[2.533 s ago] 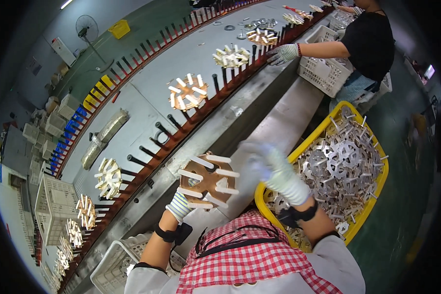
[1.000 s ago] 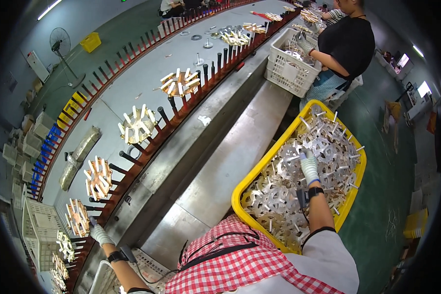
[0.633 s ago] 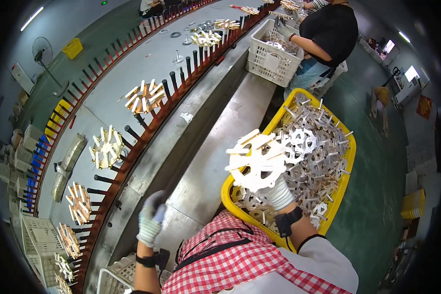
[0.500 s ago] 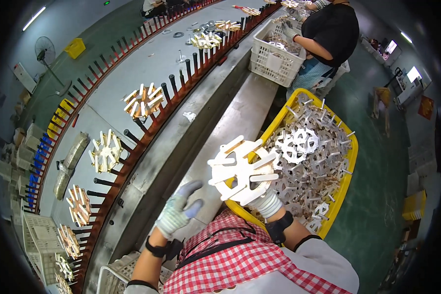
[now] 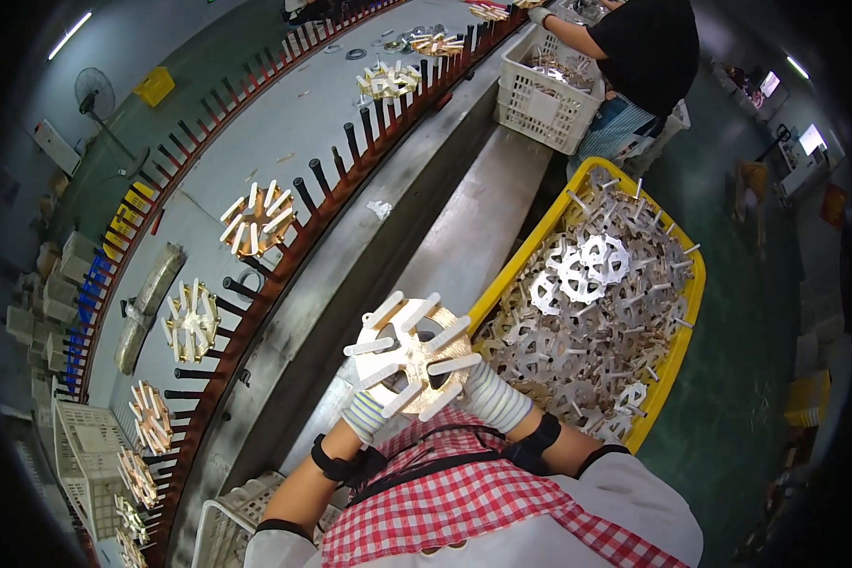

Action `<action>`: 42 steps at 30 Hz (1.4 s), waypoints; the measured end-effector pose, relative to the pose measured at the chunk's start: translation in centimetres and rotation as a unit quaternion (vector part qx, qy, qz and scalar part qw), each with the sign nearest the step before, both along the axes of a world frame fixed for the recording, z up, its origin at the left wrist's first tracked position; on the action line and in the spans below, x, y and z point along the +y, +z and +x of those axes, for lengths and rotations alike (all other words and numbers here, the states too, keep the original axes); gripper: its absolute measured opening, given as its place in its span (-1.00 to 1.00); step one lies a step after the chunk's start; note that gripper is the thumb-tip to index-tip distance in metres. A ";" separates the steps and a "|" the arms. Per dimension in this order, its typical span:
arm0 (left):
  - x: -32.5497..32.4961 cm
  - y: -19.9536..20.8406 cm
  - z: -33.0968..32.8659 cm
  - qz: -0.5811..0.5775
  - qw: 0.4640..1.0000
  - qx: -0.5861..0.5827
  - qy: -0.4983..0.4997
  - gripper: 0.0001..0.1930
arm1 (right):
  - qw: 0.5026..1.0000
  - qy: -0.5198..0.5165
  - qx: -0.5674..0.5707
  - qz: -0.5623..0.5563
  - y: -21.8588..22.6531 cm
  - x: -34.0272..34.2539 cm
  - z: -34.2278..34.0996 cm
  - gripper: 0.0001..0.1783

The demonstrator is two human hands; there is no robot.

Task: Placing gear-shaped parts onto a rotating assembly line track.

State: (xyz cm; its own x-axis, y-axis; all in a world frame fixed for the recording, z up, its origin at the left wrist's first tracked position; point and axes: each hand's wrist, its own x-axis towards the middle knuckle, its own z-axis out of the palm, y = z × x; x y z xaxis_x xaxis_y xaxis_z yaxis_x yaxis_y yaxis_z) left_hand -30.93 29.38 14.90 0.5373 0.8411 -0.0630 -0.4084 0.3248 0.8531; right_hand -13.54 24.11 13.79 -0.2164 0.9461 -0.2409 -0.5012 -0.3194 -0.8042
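While both gloved hands meet in front of the checked apron (image 5: 426,511), a round metal disc (image 5: 409,358) is held up between them, its pale pegs facing the camera and spreading out past its rim. The right hand (image 5: 495,393) grips it from behind at the lower right. The left hand (image 5: 364,415) is at its lower left; its fingers are hidden behind the disc, so how far they are closed cannot be told. Just right of the hands stands a yellow tub (image 5: 697,284), heaped with silver parts (image 5: 559,346), a few of them shining brightly near the middle. To the left curves a grey desk (image 5: 279,128) edged with upright black rods (image 5: 351,142). More pegged discs (image 5: 258,220) sit along that edge, well apart from the one in hand, and a wrapped bar (image 5: 150,308) lies on the desk. At the upper right, a co-worker in a black top (image 5: 644,57) is beside a white crate (image 5: 544,109) containing parts.
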 end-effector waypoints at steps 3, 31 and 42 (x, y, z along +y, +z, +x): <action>2.3 -0.5 -0.8 -0.212 0.944 -0.252 0.014 -0.51 | 0.977 -0.100 0.154 -0.109 1.5 1.1 -0.7 -0.48; 30.2 -8.5 -18.6 0.514 0.165 0.759 0.364 -0.64 | 0.929 -0.298 -0.214 -0.051 -8.2 5.6 19.7 -0.40; 24.2 -9.3 -28.0 0.322 0.261 0.822 0.391 -0.56 | 0.556 -0.169 -0.801 -0.146 -8.7 11.1 35.7 -0.54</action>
